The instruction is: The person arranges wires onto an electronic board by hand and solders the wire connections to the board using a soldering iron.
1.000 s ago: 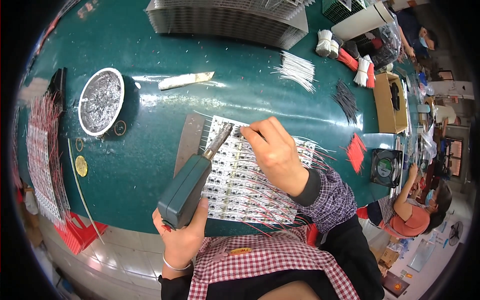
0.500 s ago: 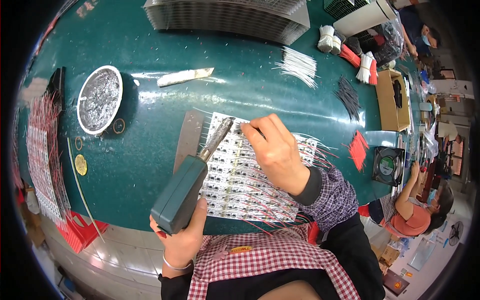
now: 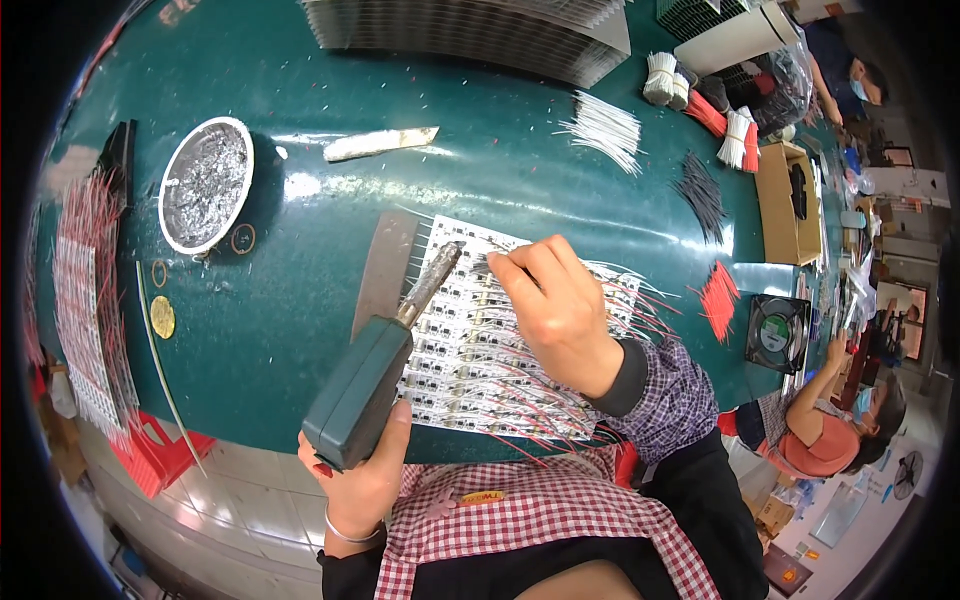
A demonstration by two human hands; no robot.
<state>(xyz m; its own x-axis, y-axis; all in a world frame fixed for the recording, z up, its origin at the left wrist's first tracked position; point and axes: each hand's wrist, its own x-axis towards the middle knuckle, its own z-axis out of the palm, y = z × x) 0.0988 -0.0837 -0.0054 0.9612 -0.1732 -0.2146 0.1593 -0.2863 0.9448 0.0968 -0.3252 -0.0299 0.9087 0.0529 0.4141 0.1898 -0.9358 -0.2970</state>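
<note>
My left hand [image 3: 362,478] is closed round the handle of a dark green soldering gun [image 3: 358,390]. The gun's long metal tip slants up and right over the upper left of a white circuit board panel [image 3: 425,385]. Small black components sit in rows on the panel, and thin white, red and black wires trail from it to the right. Above the panel's upper part, my right hand [image 3: 560,310] is closed in a pinch, its fingertips close to the tip. What the pinch holds is hidden by the fingers. A flat grey metal bar [image 3: 384,262] lies along the panel's left edge.
A white-rimmed bowl of silvery material [image 3: 207,187] stands at the left, near finished wired panels [image 3: 80,310]. Loose white [image 3: 605,132], black [image 3: 700,197] and red wires [image 3: 718,300] lie at the right, beside a small fan [image 3: 777,333]. Metal racks [image 3: 470,45] stand at the back.
The soldering tip has shifted slightly down the panel, and my right hand has moved a little down with it. The whole view has shifted slightly.
</note>
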